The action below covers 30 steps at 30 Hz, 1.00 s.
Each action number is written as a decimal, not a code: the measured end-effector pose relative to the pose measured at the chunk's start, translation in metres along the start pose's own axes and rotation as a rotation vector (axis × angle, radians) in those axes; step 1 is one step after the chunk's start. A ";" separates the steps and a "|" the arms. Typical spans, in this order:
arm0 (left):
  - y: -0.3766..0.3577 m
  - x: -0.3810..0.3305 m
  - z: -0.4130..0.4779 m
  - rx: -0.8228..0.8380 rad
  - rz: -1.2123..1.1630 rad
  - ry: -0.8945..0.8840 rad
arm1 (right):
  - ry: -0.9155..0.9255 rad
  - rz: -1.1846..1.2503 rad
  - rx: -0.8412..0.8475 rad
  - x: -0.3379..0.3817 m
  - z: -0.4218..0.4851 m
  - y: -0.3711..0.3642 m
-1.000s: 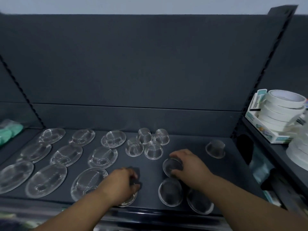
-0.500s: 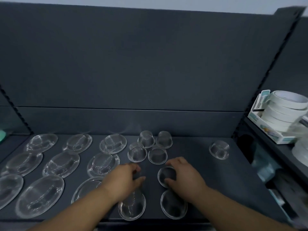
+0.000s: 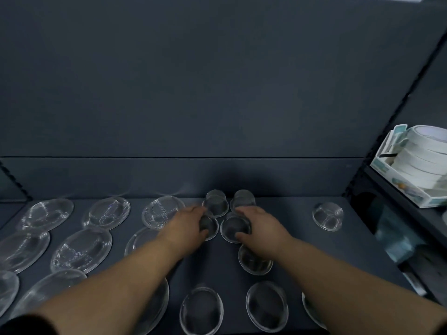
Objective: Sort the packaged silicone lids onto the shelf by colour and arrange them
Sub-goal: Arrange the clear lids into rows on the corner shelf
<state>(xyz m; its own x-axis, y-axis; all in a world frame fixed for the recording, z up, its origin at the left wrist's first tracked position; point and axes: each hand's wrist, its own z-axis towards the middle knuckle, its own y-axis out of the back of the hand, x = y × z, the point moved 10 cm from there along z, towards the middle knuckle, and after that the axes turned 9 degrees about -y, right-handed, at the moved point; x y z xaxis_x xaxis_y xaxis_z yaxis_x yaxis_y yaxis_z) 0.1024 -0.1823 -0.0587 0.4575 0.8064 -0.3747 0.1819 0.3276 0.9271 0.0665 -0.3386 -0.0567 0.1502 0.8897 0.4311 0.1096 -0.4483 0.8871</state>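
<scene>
Several clear silicone lids lie on the dark shelf [image 3: 314,250]. Large flat ones [image 3: 82,250] fill the left side, and small cup-shaped ones [image 3: 216,203] cluster at the middle back. My left hand [image 3: 186,228] grips a small clear lid [image 3: 210,227] in that cluster. My right hand [image 3: 261,228] grips the small lid beside it [image 3: 234,229]. Another small lid [image 3: 254,262] sits under my right wrist. Two medium lids [image 3: 201,310] lie near the front edge. One small lid [image 3: 327,216] stands alone at the right.
A white box with stacked tape rolls [image 3: 420,163] sits on the neighbouring shelf at the right. A dark back panel [image 3: 217,93] rises behind the lids. The slotted upright [image 3: 396,117] divides the two shelves.
Both hands have moved from the shelf's front toward the back cluster of small lids. The lid my right hand held earlier now lies under my wrist. The camera has leaned closer.
</scene>
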 end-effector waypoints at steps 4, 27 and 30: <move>-0.002 -0.002 -0.001 -0.020 0.018 -0.013 | -0.021 -0.023 0.026 0.003 0.010 -0.013; -0.018 -0.080 -0.024 -0.035 -0.056 -0.084 | -0.157 0.038 -0.003 -0.116 -0.037 0.048; -0.038 -0.105 -0.020 0.024 -0.082 -0.129 | -0.147 0.037 0.020 -0.126 -0.046 0.043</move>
<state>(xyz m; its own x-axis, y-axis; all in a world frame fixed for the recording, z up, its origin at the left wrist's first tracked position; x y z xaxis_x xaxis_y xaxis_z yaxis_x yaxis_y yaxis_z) 0.0298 -0.2696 -0.0544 0.5478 0.7069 -0.4474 0.2438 0.3767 0.8937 0.0071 -0.4658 -0.0653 0.2968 0.8508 0.4337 0.1209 -0.4840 0.8667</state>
